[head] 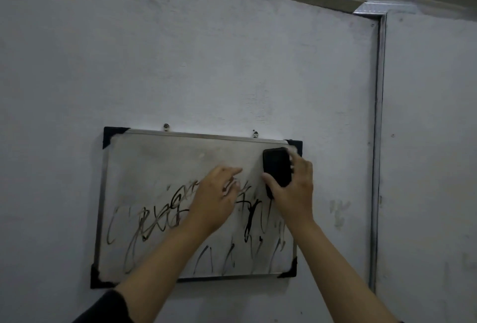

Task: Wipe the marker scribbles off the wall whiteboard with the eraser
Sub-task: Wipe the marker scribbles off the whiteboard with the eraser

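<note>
Nearest the camera, two bare forearms are raised toward a small whiteboard point(154, 167) hung on a pale wall point(206, 64) from two hooks point(166, 126). At the far left a dark sleeve point(103, 309) is seen at the lower edge of the view.

On the board's left and lower parts, black marker scribbles point(144, 222) are spread thickly; the upper band is seen largely wiped, with only a grey smear left. So the task is judged roughly a third done.

Further right, the left hand point(214, 201) is laid flat against the middle of the board, fingers spread apart and holding nothing, the forefinger stretched toward the eraser. Some scribbles are covered by this palm.

Next, the black eraser point(276, 167) is held upright against the board just below the top right corner, and the right hand point(294, 188) is clamped on it, thumb on its left edge and fingers on its right.

Several risks are judged from here. Wet ink could be smeared across the cleaned band by the bracing left palm, and marks under it could be missed unless it is lifted. As the board is only hung from hooks, it could be swung or unhooked by a hard sideways stroke if the brace is released. Near the corner, the eraser could be carried over the frame and ink dragged onto the wall.
</note>
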